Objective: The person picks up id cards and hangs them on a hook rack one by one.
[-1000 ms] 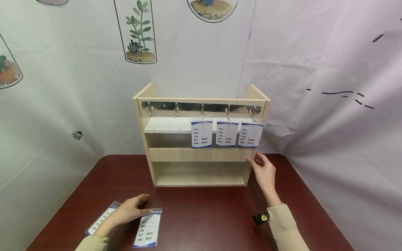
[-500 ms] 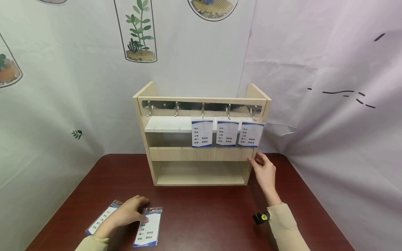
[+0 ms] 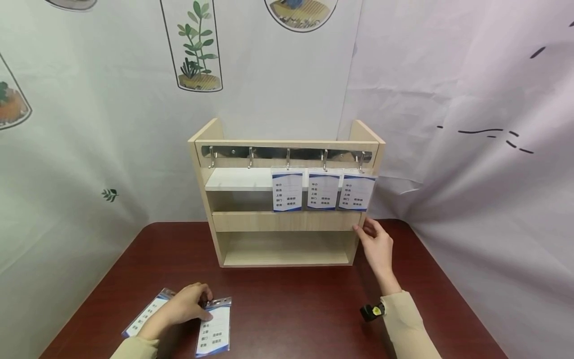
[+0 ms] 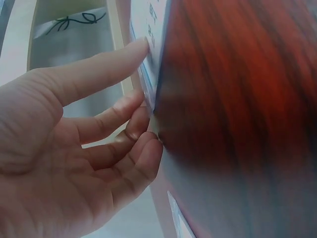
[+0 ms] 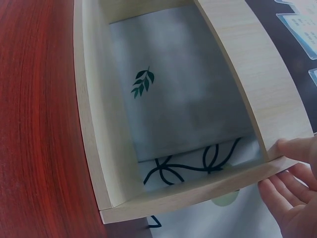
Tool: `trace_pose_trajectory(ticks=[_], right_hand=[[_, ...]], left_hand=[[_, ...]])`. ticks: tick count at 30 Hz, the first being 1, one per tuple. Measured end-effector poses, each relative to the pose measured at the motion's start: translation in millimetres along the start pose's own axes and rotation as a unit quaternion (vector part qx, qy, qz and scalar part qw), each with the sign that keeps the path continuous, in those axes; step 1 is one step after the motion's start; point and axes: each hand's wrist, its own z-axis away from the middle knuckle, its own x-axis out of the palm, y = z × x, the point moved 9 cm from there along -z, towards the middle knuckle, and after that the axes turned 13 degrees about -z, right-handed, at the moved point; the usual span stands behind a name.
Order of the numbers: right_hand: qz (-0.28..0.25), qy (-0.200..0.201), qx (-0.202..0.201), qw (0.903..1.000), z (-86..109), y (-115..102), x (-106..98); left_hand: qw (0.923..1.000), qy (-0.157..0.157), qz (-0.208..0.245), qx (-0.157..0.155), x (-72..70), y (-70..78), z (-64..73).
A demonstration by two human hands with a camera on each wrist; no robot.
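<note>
One card (image 3: 214, 333) I'm watching remotely is front-L of the rack (image 3: 287, 222), its top end pinched in the grip of the L hand (image 3: 185, 303). 2nd card (image 3: 145, 316) lies on the desk (image 3: 287, 314), farther front-L of rack. R hand (image 3: 377, 248) pinches rack's R side; 3 hung cards (image 3: 287, 192) on its hooks (image 3: 288, 157).

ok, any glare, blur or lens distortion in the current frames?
Head: metal hook strip catches bright and dark reflections. Left wrist: lettering on the badge looks soft, pale haze over lower tabletop. Right wrist: crossboard bows, likely lens distortion.
</note>
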Motion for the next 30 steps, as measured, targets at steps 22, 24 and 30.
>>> trace_pose_trajectory(ticks=[22,24,30], right_hand=[[0.006,-0.008,0.011,0.9999,0.5,0,0],[0.006,-0.009,0.011,0.9999,0.6,0,0],[0.011,-0.006,0.011,0.9999,0.3,1,1]], left_hand=[[0.9943,0.031,0.083,0.058,-5.9,21.6,-19.8],[0.9933,0.045,0.089,0.059,-11.5,23.6,-24.4],[0.9893,0.086,0.101,0.061,-27.5,32.6,-35.5]])
